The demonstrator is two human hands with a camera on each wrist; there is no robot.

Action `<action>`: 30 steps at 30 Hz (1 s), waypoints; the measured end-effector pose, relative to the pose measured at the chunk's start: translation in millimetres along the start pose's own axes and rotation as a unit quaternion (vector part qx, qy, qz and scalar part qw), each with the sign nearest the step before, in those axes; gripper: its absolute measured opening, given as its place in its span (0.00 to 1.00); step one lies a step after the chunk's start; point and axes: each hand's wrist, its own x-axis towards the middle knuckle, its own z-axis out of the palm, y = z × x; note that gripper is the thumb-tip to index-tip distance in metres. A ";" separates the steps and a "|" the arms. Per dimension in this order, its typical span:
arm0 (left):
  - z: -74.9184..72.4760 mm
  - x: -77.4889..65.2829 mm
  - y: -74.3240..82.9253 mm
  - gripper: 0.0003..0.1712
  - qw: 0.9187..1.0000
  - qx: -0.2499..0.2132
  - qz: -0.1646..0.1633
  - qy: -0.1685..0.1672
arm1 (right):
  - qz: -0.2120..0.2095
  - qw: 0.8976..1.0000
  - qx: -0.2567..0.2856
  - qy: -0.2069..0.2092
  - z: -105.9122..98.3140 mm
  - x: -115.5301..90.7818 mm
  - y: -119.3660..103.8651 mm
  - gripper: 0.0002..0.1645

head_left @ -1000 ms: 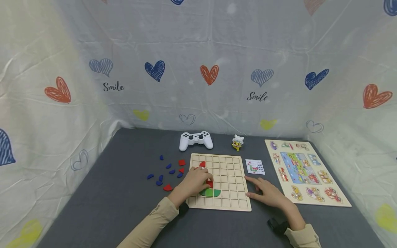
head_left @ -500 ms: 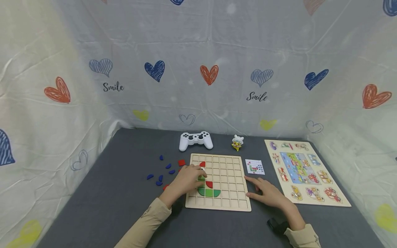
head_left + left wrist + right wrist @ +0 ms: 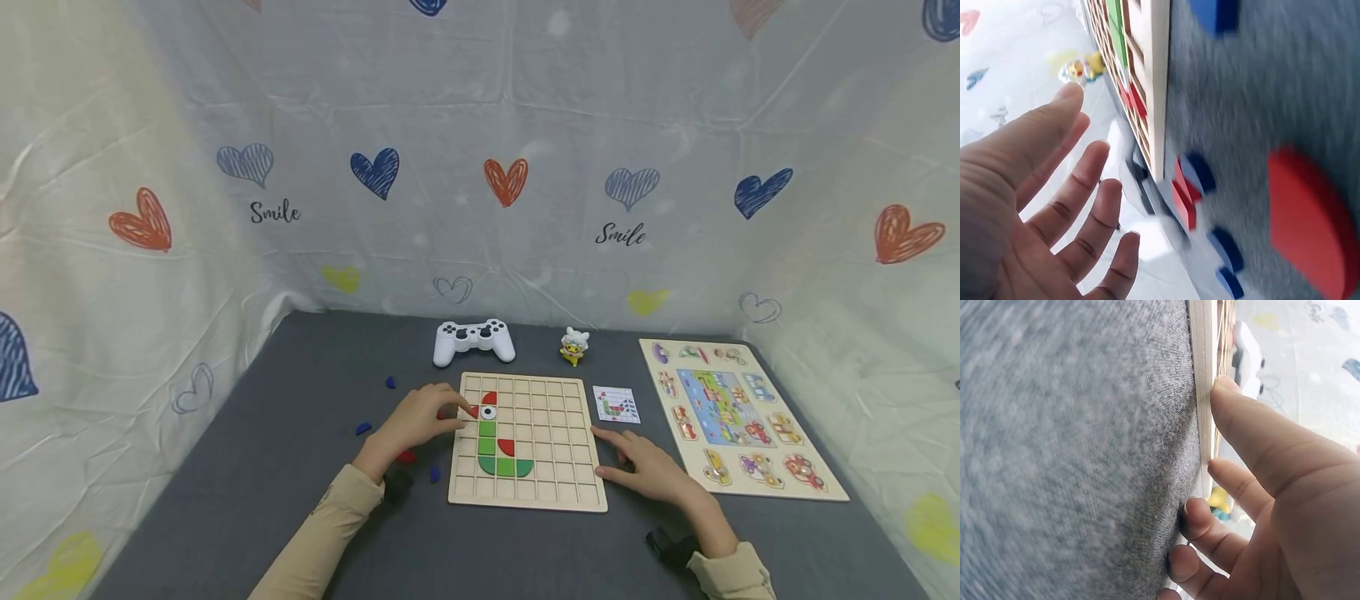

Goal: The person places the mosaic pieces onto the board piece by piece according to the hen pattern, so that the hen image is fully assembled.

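Observation:
My left hand (image 3: pixel 416 418) hovers by the left edge of the wooden grid board (image 3: pixel 555 492). In the left wrist view its fingers are loosely bent and apart, with nothing between them. A small red piece (image 3: pixel 473 411) lies on the board close to its fingertips, beside a round white eye piece (image 3: pixel 488 412). Below the eye come green squares (image 3: pixel 487 428), green rounded pieces (image 3: pixel 487 465) and a red quarter-round (image 3: pixel 506 447). Another red piece (image 3: pixel 489 397) sits above the eye. My right hand (image 3: pixel 648 467) touches the board's right edge with thumb and index finger.
Loose blue pieces (image 3: pixel 363 428) and red pieces (image 3: pixel 1310 225) lie left of the board, partly hidden by my left hand. Behind it are a white game controller (image 3: pixel 474 340) and a small figurine (image 3: pixel 574 346). A pattern card (image 3: pixel 617 405) and picture puzzle (image 3: pixel 750 479) lie right.
My left hand has moved left from over the middle of the pieces to the board's left edge, uncovering the eye and green squares. The right hand has stayed put.

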 end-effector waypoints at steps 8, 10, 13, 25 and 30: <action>-9.6 9.0 -19.7 0.17 0.998 -0.036 -0.044 -0.006 | 0.003 1.000 -0.003 -0.003 -0.6 -0.6 -0.8 0.39; -9.9 10.6 -24.9 0.16 0.998 -0.051 -0.048 -0.006 | 0.004 1.000 -0.002 -0.004 -1.0 -0.7 -1.5 0.39; -10.8 12.8 -32.3 0.15 0.996 -0.074 -0.052 -0.010 | 0.003 1.000 -0.003 -0.004 -1.3 -0.9 -2.4 0.39; -16.9 21.6 -49.2 0.17 0.992 -0.099 -0.058 -0.045 | -0.004 1.000 -0.004 -0.001 -0.2 -1.0 -1.5 0.39; -15.2 24.8 -56.1 0.18 0.994 -0.074 -0.068 -0.051 | -0.007 1.000 -0.003 0.002 -0.2 -1.5 -2.0 0.39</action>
